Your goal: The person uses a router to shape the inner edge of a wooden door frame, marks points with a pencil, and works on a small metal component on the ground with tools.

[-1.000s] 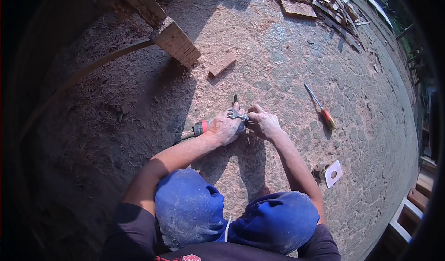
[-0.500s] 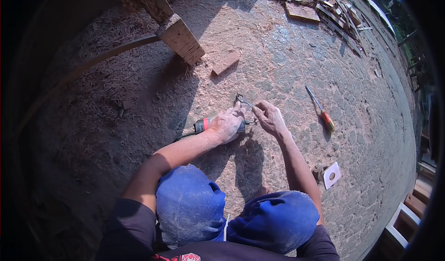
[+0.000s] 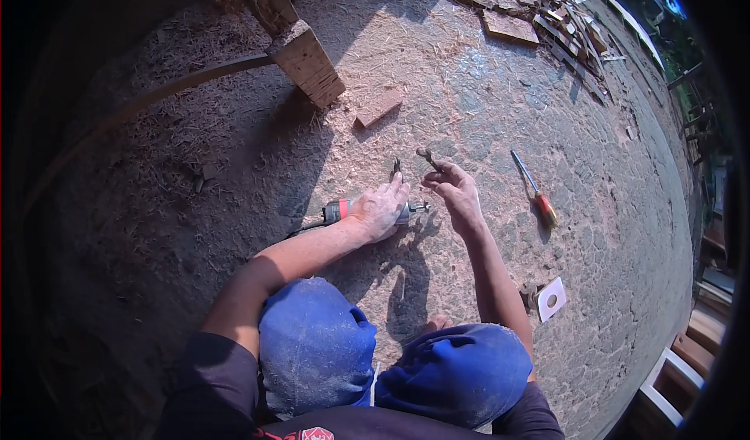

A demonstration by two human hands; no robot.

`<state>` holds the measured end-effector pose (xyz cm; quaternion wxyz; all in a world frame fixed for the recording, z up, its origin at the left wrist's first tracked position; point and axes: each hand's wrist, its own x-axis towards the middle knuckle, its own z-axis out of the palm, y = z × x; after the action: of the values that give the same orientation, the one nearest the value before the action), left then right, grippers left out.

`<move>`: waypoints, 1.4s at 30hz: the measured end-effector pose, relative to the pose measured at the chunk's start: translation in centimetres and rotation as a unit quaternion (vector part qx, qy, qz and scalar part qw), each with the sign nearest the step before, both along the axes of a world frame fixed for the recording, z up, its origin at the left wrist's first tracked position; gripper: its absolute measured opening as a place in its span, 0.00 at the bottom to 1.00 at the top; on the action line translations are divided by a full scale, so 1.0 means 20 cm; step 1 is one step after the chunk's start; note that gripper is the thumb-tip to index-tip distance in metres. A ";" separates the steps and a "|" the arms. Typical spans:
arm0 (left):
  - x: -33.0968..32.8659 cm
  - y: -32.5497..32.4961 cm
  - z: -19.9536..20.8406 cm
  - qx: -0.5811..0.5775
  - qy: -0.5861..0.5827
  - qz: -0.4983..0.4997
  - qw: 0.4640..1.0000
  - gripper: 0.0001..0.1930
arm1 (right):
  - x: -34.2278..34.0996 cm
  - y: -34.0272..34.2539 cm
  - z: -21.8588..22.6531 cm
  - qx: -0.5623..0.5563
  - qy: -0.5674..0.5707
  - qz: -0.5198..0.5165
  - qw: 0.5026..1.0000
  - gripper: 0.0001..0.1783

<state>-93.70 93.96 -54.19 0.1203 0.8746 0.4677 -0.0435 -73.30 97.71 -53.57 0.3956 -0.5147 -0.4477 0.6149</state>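
Black cord (image 3: 310, 228) runs into the tool (image 3: 338, 211), which lies on the ground. The left hand (image 3: 379, 209) is clamped over its body, a dark piece (image 3: 397, 165) at the fingertips; whether it grips that I cannot tell. A firm hold here should stop the body rolling. The metal spindle (image 3: 420, 205) juts out, bare. Near but apart from it, a wrench (image 3: 427, 159) is pinched in the right hand (image 3: 457, 194); best seated squarely before any force, knuckles clear. Beyond lie a screwdriver (image 3: 536, 191) and a pale plate (image 3: 556, 287). A red-and-white emblem (image 3: 316, 434) marks the shirt (image 3: 375, 424); elsewhere, no print is legible.
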 end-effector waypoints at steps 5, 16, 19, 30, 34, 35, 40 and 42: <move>0.02 0.01 -0.01 0.002 0.013 -0.006 1.000 0.36 | 0.06 0.06 -0.08 0.327 -0.454 0.030 0.828 0.08; 0.00 0.01 -0.06 0.040 0.008 -0.008 0.999 0.32 | 0.17 0.08 0.00 0.170 -0.485 0.151 0.844 0.15; 0.00 0.00 -0.05 0.019 -0.007 0.001 1.000 0.33 | 0.17 0.05 0.05 0.107 -0.377 0.157 0.906 0.15; -0.01 0.00 -0.07 0.022 -0.020 0.002 1.000 0.36 | 0.17 0.05 0.14 0.047 -0.400 0.133 0.906 0.14; 0.00 0.01 -0.07 -0.005 -0.029 0.013 0.999 0.41 | 0.14 0.03 0.11 0.069 -0.354 0.079 0.930 0.14; 0.00 0.01 -0.07 -0.011 -0.030 0.012 0.999 0.41 | 0.14 0.03 0.10 0.077 -0.354 0.093 0.927 0.14; 0.00 0.00 -0.05 -0.018 -0.032 0.015 0.999 0.42 | 0.10 0.04 0.21 0.115 -0.376 0.175 0.903 0.19; -0.01 0.00 -0.06 -0.012 -0.028 0.013 0.999 0.41 | 0.09 0.05 0.22 0.140 -0.384 0.193 0.892 0.20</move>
<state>-93.84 93.96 -55.36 0.1445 0.8680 0.4746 -0.0228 -71.54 98.69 -49.11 0.1340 -0.5534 -0.7368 0.3646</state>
